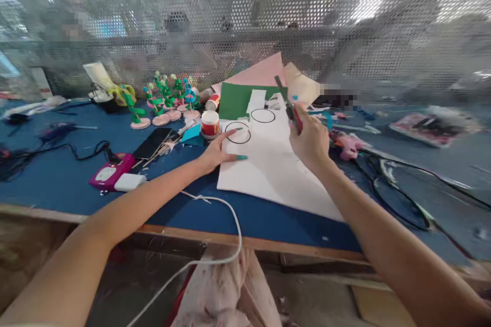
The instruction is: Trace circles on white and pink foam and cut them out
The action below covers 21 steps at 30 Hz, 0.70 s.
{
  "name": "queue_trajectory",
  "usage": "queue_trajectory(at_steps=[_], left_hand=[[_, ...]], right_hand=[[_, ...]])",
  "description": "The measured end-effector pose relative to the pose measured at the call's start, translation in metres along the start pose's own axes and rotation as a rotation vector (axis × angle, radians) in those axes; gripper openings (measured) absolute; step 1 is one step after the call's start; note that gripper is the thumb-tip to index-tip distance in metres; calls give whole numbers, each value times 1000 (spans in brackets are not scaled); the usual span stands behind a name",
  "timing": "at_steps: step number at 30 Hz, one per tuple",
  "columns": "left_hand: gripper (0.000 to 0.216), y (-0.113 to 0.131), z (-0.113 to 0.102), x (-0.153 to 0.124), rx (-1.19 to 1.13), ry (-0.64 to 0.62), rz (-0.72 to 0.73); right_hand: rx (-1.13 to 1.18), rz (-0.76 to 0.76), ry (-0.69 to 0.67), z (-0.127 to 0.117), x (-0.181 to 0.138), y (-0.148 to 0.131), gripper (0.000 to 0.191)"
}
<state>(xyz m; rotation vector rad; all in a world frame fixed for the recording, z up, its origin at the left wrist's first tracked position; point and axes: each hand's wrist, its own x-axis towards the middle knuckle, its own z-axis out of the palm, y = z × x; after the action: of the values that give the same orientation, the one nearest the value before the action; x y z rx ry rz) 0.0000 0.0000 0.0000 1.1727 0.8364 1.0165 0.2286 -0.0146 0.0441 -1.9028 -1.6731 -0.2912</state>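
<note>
A white sheet (264, 163) lies on the blue tabletop, with two black circle outlines on it. My left hand (215, 156) rests at the sheet's left edge, thumb and forefinger spread apart, the forefinger reaching the nearer circle (249, 138). The farther circle (263, 115) is up and to the right. Above the sheet's right part, my right hand (310, 138) is closed around a slim tool with a dark blade and a red-and-black handle (297, 118). Its blade points up and away; whether it is scissors or a knife is unclear.
Green (233, 99) and pink sheets (257, 71) lie behind. A red-and-white cup (210, 123) and several small craft plants (169, 97) stand left. Nearer are a magenta box (111, 172) and a white cable (233, 214). A pink glue gun (349, 145) lies right.
</note>
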Motion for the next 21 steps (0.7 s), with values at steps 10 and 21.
queue_trajectory(at_steps=[10, 21], left_hand=[[101, -5, 1, 4, -139, 96, -89], [95, -4, 3, 3, -180, 119, -123]], right_hand=[[-54, 46, -18, 17, -6, -3, 43], [-143, 17, -74, 28, -14, -8, 37]])
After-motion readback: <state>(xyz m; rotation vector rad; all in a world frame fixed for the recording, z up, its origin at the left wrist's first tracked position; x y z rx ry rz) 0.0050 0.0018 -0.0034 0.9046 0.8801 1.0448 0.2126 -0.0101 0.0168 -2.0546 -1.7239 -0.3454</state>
